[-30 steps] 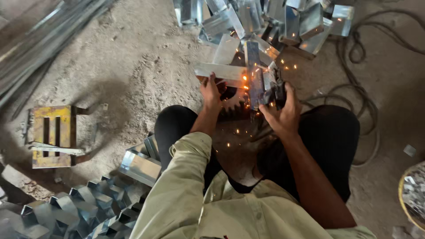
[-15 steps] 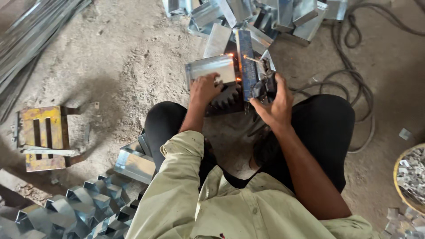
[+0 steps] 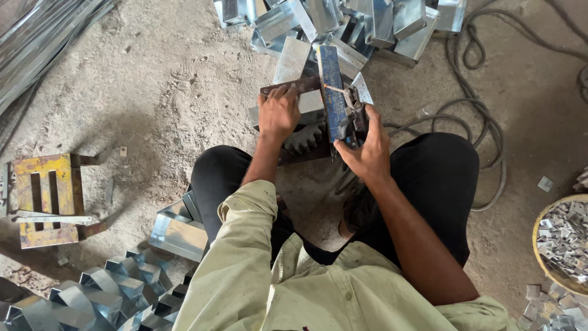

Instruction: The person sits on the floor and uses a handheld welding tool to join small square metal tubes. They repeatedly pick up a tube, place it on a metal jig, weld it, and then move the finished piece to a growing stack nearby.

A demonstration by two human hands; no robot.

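My left hand (image 3: pixel 278 113) presses flat on a folded galvanised sheet-metal piece (image 3: pixel 309 104) that lies over a dark toothed gear block (image 3: pixel 304 140) on the ground. My right hand (image 3: pixel 367 147) grips a dark welding electrode holder (image 3: pixel 354 117). Its thin rod (image 3: pixel 334 89) points left across a blue upright bar (image 3: pixel 331 92) beside the piece. No sparks show. My knees in black trousers frame the work.
A heap of folded metal channels (image 3: pixel 343 24) lies just beyond. Black cables (image 3: pixel 484 92) loop at right. A yellow metal stand (image 3: pixel 46 199) sits at left, stacked folded pieces (image 3: pixel 110 294) at bottom left, and a basket of small metal clips (image 3: pixel 566 242) at right.
The welding sparks seen a second ago are gone. My left hand has shifted from the piece's edge onto its top, and the rod now rests by the blue bar.
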